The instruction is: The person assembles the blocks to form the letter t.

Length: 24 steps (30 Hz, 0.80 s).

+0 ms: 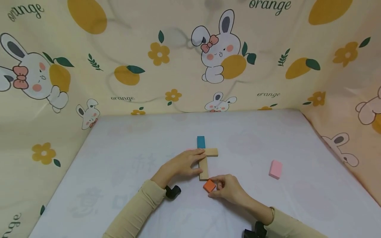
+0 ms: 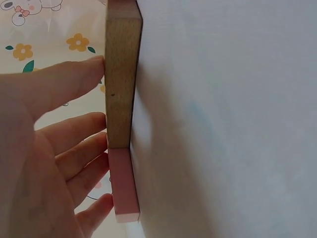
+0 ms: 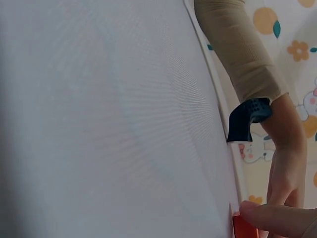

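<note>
My left hand (image 1: pixel 186 162) rests over a flat cross-shaped layout of blocks, its fingers nearly straight and their tips on the blocks. A long wooden block (image 1: pixel 203 170) runs toward me, with a short wooden block (image 1: pixel 212 152) to the right of its far end and a blue block (image 1: pixel 200 142) beyond. In the left wrist view, fingertips touch the wooden block (image 2: pixel 120 84) and a pink block (image 2: pixel 125 186), which the hand mostly hides in the head view. My right hand (image 1: pixel 232 189) pinches an orange block (image 1: pixel 209 186) between thumb and fingers, turned cornerwise just off the long block's near end.
A separate pink block (image 1: pixel 275 169) lies on the white tabletop (image 1: pixel 238 132) to the right. Black wrist mounts (image 1: pixel 173 192) sit at both cuffs. A printed cloth with rabbits and oranges (image 1: pixel 178 72) rises behind the table.
</note>
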Tool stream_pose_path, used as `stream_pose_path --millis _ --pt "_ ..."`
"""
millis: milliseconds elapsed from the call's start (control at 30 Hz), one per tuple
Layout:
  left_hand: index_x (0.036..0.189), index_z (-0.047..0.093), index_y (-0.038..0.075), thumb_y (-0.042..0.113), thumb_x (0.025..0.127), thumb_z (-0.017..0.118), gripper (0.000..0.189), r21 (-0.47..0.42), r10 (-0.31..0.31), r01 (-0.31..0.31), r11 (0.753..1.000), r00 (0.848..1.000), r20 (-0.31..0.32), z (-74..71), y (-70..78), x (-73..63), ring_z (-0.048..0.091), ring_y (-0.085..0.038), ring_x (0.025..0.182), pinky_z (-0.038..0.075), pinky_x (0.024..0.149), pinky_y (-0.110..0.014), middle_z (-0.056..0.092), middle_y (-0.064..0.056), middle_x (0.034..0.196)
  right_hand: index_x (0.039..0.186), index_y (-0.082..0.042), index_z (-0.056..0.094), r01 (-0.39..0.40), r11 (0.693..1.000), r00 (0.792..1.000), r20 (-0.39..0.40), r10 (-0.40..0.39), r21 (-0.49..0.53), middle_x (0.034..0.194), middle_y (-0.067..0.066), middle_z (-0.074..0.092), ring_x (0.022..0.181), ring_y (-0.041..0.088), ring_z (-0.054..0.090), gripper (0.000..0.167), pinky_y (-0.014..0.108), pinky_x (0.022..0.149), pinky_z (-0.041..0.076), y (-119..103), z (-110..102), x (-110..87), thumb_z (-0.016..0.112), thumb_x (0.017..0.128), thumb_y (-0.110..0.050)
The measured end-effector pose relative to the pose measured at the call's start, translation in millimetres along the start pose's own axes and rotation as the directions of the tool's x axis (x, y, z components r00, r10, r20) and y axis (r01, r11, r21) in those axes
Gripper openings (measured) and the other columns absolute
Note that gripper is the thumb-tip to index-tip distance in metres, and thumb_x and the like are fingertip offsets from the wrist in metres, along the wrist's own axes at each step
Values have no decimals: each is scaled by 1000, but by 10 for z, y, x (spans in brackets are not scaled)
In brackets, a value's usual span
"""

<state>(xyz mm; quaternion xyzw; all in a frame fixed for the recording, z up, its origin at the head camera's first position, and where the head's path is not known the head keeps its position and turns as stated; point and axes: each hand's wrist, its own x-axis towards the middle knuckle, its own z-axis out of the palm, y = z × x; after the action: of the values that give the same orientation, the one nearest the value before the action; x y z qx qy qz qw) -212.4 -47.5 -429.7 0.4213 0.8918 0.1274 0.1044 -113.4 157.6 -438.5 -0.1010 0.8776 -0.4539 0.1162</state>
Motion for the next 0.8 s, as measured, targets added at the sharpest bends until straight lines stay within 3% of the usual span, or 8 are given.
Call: stream_pose_path --millis 300,800 --pt "144 45 6 36 94 58 59 -2 4 -4 1000 1000 -3 -7 0 -5 37 -25 145 32 120 -39 38 -9 156 110 10 69 -15 1000 1000 -6 15 -4 54 -7 40 51 -1 34 50 15 51 31 -34 18 7 85 67 -11" --pt "146 43 8 36 95 57 60 -14 -23 24 1000 999 21 -10 12 6 34 -24 147 31 121 -40 36 -7 157 110 9 68 15 1000 1000 15 -16 17 56 -6 45 52 -2 37 51 15 51 34 13 -18 3 85 68 -13"
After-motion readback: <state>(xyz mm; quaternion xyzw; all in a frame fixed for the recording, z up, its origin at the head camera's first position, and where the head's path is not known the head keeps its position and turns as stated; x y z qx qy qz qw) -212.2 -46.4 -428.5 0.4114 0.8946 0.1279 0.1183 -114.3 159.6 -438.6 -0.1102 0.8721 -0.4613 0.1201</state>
